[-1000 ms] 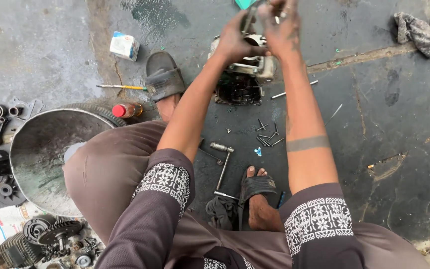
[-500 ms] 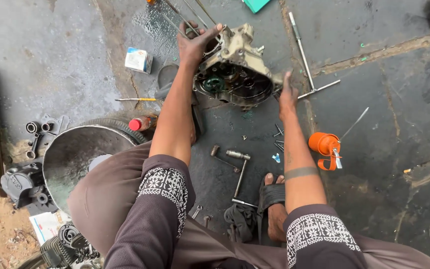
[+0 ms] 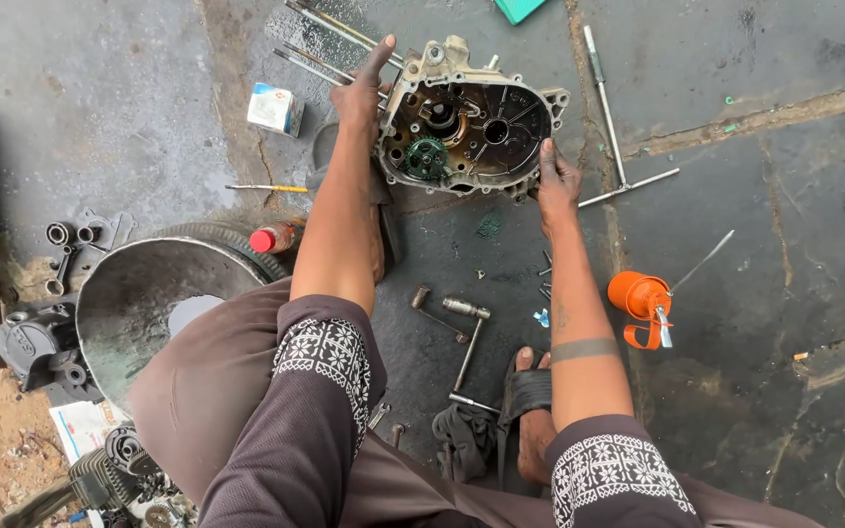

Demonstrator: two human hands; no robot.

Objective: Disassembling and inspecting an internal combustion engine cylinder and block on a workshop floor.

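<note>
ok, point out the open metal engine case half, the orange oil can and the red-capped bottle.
open metal engine case half (image 3: 481, 122), head view, dark inner cavity
orange oil can (image 3: 638, 295), head view, round body
red-capped bottle (image 3: 264, 240), head view, red cap

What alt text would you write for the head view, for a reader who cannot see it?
Seen from above, a seated person holds an open engine case on an oily concrete floor, the left hand at its left edge and the right hand at its lower right. An orange oil can, a T-wrench and a metal basin lie around.
</note>
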